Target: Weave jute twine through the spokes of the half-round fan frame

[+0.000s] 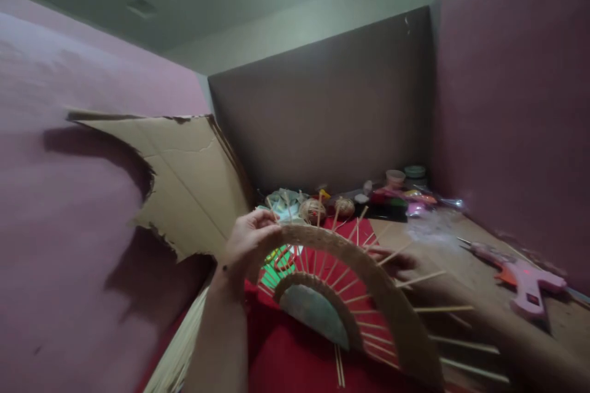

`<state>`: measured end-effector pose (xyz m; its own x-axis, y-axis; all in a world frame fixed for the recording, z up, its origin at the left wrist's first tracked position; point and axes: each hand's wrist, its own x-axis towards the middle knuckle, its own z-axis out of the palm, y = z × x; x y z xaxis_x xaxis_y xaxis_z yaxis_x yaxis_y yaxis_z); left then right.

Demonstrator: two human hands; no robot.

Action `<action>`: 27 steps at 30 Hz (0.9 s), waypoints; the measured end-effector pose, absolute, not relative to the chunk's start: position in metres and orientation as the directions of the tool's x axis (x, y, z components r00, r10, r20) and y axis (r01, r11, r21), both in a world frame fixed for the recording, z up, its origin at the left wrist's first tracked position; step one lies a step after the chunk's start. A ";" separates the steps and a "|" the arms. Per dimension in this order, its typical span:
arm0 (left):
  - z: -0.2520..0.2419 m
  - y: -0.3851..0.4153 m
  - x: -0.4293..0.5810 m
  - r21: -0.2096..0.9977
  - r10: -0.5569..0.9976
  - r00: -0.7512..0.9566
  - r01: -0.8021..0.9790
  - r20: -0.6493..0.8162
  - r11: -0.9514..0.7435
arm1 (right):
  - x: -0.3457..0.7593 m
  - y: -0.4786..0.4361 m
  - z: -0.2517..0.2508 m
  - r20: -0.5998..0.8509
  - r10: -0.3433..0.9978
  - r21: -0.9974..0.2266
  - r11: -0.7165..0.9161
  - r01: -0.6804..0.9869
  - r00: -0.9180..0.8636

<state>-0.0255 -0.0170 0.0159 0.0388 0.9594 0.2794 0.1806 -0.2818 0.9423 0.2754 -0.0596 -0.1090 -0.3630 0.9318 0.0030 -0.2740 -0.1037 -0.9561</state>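
A half-round, fan-shaped frame (318, 238) stands tilted in front of me, made of two brown arched bands with thin sticks radiating through them. At its centre is a greyish half-disc (316, 313). My left hand (255, 233) is closed on the outer band at the upper left, thumb on the near side. On the far right side, my right hand (399, 263) is closed at the outer band among the protruding sticks (421, 279); the band and sticks partly hide its blurred fingers. Two loose-looking sticks (340, 365) show below the half-disc.
Red cloth (286, 356) lies beneath the frame. A pink glue gun (525, 282) rests at right, near clear plastic (433, 227). Twine balls (312, 211) and small tubs (395, 178) stand at the back. Torn cardboard (193, 178) leans against the left wall, above pale bundled strands (179, 350).
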 end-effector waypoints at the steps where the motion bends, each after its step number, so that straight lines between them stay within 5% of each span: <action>1: 0.013 -0.021 -0.021 0.954 0.971 0.050 0.181 0.235 -0.241 | 0.289 -0.060 -0.104 -0.005 0.943 -0.978 -0.075 -0.196 -0.332; 6: 0.012 -0.037 -0.005 0.976 0.982 0.023 0.110 0.185 -0.187 | 0.343 -0.062 -0.077 -0.075 0.987 -0.997 -0.078 -0.016 -0.144; 10: 0.014 -0.036 -0.005 0.975 0.978 0.001 0.085 0.208 -0.207 | 0.373 -0.048 -0.052 -0.030 0.966 -0.999 -0.024 0.024 -0.256; 14: 0.008 -0.031 -0.011 0.974 0.975 0.005 0.049 0.221 -0.221 | 0.390 -0.030 -0.023 -0.202 0.952 -0.957 -0.142 0.252 -0.229; 19: 0.001 -0.032 -0.014 0.966 0.963 0.081 0.010 0.258 -0.259 | 0.346 -0.021 0.001 0.000 0.949 -0.975 0.069 0.210 -0.314; 23: -0.001 -0.034 -0.014 0.961 0.957 0.093 0.009 0.274 -0.276 | 0.272 -0.012 0.008 0.053 0.789 -0.981 0.155 0.114 -0.612; 27: -0.004 -0.033 -0.020 0.957 0.955 0.083 0.041 0.284 -0.289 | 0.212 0.003 0.008 0.156 0.670 -0.983 0.175 -0.049 -0.725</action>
<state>-0.0197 -0.0325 -0.0040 0.0835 0.9550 0.2845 0.0407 -0.2885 0.9566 0.2116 0.0026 0.0084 -0.7254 0.6705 0.1559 -0.0493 0.1753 -0.9833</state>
